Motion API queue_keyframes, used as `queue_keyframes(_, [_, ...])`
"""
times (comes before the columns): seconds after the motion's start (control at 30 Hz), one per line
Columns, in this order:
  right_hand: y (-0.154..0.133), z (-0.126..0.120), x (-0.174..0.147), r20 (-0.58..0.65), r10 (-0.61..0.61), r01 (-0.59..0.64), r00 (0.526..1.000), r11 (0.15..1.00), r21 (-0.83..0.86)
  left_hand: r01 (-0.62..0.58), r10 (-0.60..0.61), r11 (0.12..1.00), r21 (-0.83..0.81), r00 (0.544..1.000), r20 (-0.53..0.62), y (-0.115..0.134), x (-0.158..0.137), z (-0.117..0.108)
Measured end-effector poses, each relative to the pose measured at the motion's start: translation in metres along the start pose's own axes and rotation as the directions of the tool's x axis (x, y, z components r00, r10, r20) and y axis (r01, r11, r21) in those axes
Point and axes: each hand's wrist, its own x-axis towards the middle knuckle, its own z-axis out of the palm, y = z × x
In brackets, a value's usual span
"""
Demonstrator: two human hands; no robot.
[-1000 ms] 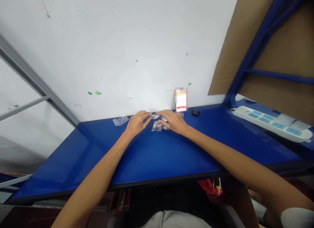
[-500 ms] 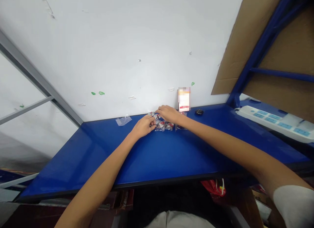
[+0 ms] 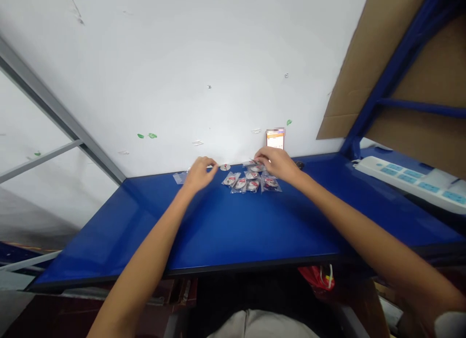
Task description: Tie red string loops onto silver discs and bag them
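Note:
My left hand is over the back of the blue table, thumb and forefinger apart, holding nothing that I can see. Just right of its fingertips lies a loose round silvery disc with a red mark. My right hand pinches the edge of a small clear packet at the back of a cluster. Several clear packets, each with a round silver-and-red item inside, lie in front between the hands. What the round items are is too small to tell. Behind my left hand, a clear plastic bag shows in part.
A phone with a lit screen leans against the white wall behind my right hand. Beside that hand is a small black object. A white power strip lies at the right. The blue table has a dark front edge.
My hands have moved apart from the cluster: the left went left and let go, the right went right and up to a packet. The disc and packets are now uncovered.

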Motion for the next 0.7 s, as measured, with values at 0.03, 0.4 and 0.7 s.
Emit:
queue_keyframes(0.03, [0.001,-0.005,-0.007,-0.041,0.051,-0.049,0.998,0.998,0.039,0.067,-0.067,0.995,0.075,0.998,-0.01,-0.012,0.001,-0.008])
queue_keyframes(0.4, [0.001,0.038,-0.023,0.092,0.002,0.004,0.996,0.998,-0.066,0.579,-0.778,0.589,0.564,0.596,0.2,-0.101,-0.023,-0.056])
queue_keyframes(0.7, [-0.003,0.053,-0.021,0.091,-0.038,0.05,0.995,0.988,-0.143,0.579,-0.584,0.81,-0.094,0.811,-0.034,-0.058,-0.003,-0.042])
